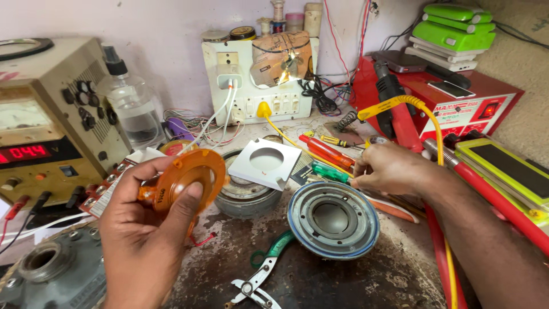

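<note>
1. The left hand [143, 240] holds an orange disc-shaped part [186, 184] up at the near left, above the table [343, 280]. Thumb across the face and fingers behind pinch it by the rim, and the face is tilted toward the camera, apparently for inspection.

2. The right hand [392, 169] reaches toward the middle right. Its fingers are curled at the handle end of a green screwdriver [329, 171], which lies on the table; whether they have closed on it cannot be told.

3. A round blue-rimmed metal magnet assembly [333, 218] lies flat on the table, open side up, just near of the right hand and between the two hands, within easy reach of both.

4. A second round metal unit [246, 191] sits just beside the orange part, with a white square plate with a round hole [266, 163] leaning on its far edge.

5. Red-handled screwdrivers [326, 150] lie beside the green one, grouped as tools to hand.

6. Green-handled pliers [260, 274] lie near the front edge, jaws toward the camera.

7. A power supply with a red display [40, 143] stands at the far left; a red soldering station [452, 100] stands at the far right, its yellow cable [426, 111] arching over the right wrist.
</note>
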Demonstrator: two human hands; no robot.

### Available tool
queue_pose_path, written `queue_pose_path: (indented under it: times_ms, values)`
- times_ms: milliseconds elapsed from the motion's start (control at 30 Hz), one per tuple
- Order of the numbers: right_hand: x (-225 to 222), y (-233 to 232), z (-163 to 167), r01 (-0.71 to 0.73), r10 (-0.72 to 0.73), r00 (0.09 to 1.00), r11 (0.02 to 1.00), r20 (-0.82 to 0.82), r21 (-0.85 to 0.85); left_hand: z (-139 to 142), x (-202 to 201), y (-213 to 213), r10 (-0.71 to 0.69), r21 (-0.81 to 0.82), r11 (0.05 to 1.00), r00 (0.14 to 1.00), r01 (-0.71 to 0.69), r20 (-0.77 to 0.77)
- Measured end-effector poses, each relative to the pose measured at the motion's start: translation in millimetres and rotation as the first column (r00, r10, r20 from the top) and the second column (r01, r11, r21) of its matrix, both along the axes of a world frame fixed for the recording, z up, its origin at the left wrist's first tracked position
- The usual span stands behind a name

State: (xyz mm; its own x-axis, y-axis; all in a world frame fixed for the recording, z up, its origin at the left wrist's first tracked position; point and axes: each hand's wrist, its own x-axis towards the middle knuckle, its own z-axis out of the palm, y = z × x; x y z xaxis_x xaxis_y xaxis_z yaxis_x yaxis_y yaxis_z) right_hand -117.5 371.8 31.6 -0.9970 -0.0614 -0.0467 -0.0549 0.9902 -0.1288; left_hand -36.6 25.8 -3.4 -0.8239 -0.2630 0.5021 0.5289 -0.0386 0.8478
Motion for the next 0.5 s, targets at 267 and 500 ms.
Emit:
queue_pose_path:
  times_ms: [267, 500]
  values:
    - [-29.7, 7.7, -23.6, 0.146, -0.074, 0.942, 0.968, -0.326, 0.203, -1.4, 2.2, -8.9, 0.141, -0.066, 0.984, 0.948, -0.166, -0.284]
    - [-57.9, 24.0, -54.2, 0.144, -0.084, 0.964, 0.962, -0.252, 0.230, 19.8, 8.4, -23.1, 0.215, 0.140, 0.975, 0.875, -0.171, -0.433]
